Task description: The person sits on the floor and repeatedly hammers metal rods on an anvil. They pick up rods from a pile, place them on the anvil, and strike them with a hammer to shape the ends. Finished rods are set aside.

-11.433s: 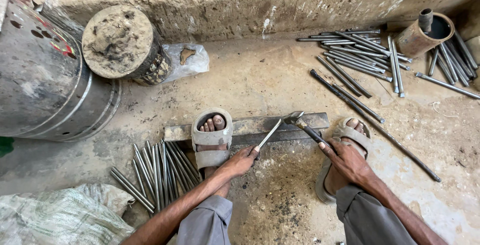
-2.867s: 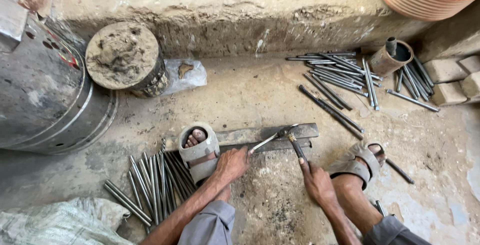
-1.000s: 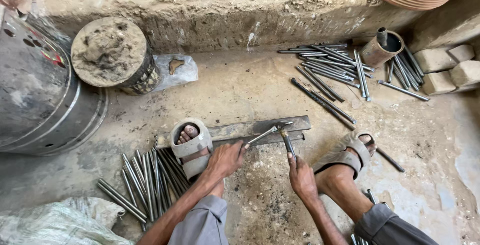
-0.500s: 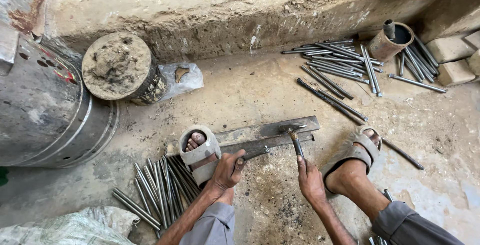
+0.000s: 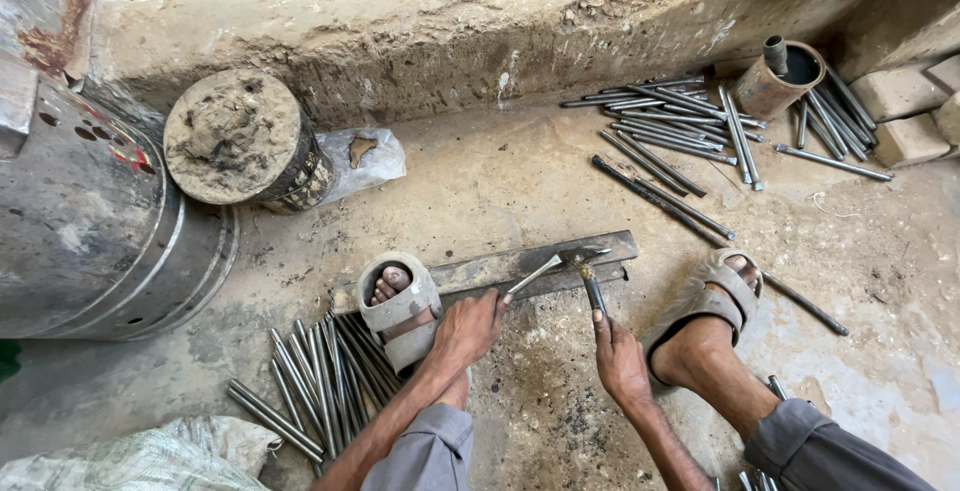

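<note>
My left hand (image 5: 468, 325) holds a thin metal rod (image 5: 533, 273) whose far end lies on a flat steel bar (image 5: 480, 271) on the ground. Gripped in my right hand (image 5: 620, 359) is the handle of a small hammer (image 5: 588, 269), its head down on the rod's tip over the bar. My left foot in a grey sandal (image 5: 398, 309) presses on the bar's left end. To the right of the bar rests my right foot in a sandal (image 5: 705, 301).
A bundle of rods (image 5: 318, 383) lies by my left foot. More rods (image 5: 690, 136) and a rusty can (image 5: 783, 79) lie at the far right. A metal drum (image 5: 95, 211), a dirt-topped tin (image 5: 245, 141), a concrete ledge (image 5: 480, 31) and a sack (image 5: 130, 456) surround the spot.
The hammer head has come down onto the rod tip on the bar. The view shifted slightly; hands and feet stay in place.
</note>
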`<state>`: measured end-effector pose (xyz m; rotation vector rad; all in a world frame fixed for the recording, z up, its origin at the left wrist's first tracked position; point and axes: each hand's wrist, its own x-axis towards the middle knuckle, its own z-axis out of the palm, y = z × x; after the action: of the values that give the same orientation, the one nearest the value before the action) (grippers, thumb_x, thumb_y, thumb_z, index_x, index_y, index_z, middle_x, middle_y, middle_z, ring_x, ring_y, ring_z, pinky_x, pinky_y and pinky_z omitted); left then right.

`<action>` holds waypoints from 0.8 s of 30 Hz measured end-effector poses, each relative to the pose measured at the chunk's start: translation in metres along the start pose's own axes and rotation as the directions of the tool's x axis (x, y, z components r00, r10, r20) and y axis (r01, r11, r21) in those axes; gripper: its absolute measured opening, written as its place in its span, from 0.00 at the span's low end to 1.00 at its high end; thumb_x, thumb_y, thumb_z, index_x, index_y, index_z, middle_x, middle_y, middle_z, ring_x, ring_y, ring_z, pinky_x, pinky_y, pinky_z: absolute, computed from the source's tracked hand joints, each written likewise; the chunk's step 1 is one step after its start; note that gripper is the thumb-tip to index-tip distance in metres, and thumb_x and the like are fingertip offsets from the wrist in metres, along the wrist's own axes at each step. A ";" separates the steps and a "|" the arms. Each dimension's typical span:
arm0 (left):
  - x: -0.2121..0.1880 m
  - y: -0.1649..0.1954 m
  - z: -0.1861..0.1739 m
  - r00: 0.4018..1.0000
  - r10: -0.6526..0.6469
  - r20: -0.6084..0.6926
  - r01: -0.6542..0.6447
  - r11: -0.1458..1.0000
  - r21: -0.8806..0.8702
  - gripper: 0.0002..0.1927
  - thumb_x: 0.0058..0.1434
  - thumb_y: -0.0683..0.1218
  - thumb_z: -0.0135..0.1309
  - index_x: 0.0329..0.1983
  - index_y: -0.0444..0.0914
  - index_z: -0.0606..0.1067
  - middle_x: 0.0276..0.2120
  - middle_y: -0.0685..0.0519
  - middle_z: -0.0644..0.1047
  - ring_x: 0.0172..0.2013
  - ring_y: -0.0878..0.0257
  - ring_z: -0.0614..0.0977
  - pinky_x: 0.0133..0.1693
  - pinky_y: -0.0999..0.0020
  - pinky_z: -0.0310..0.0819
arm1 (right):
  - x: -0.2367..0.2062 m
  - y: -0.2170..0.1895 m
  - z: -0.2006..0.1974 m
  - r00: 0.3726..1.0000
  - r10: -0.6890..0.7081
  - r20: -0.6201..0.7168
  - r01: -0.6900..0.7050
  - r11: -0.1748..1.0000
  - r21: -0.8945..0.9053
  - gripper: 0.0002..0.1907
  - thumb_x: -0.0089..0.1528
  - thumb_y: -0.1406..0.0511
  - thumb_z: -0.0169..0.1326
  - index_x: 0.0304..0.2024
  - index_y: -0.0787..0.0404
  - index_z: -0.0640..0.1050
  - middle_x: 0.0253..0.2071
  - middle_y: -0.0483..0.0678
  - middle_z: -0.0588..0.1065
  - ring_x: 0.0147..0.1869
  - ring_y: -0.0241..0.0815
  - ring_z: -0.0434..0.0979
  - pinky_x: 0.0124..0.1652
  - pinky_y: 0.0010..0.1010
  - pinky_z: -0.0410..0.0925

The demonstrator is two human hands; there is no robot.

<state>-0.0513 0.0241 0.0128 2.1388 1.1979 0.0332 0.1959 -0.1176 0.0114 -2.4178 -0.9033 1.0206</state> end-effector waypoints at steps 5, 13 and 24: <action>0.009 0.008 0.001 0.998 -0.069 0.012 0.068 0.992 0.102 0.19 0.75 0.53 0.41 0.47 0.33 0.73 0.19 0.51 0.73 0.14 0.63 0.74 0.15 0.64 0.71 | 0.001 -0.003 -0.007 1.000 0.013 0.019 -0.014 1.000 0.025 0.40 0.67 0.37 0.29 0.42 0.60 0.79 0.23 0.49 0.74 0.25 0.42 0.73 0.27 0.47 0.73; 0.004 0.016 -0.012 0.998 -0.057 -0.007 0.058 0.994 0.092 0.19 0.74 0.53 0.42 0.43 0.33 0.74 0.23 0.40 0.79 0.23 0.46 0.84 0.26 0.49 0.80 | -0.017 -0.031 -0.021 0.999 -0.050 0.013 0.051 0.996 -0.079 0.38 0.67 0.39 0.32 0.56 0.61 0.76 0.27 0.63 0.78 0.31 0.59 0.82 0.37 0.55 0.73; 0.002 0.017 -0.018 0.998 -0.069 0.006 0.068 0.997 0.047 0.20 0.74 0.54 0.41 0.42 0.33 0.74 0.20 0.43 0.77 0.21 0.50 0.83 0.24 0.50 0.78 | -0.025 -0.063 -0.054 0.996 -0.076 0.047 0.079 0.995 -0.067 0.30 0.71 0.45 0.30 0.44 0.58 0.76 0.22 0.48 0.71 0.21 0.44 0.69 0.21 0.45 0.70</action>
<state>-0.0433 0.0294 0.0361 2.1345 1.2785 -0.0330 0.1962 -0.0928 0.0951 -2.4039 -1.0560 1.0337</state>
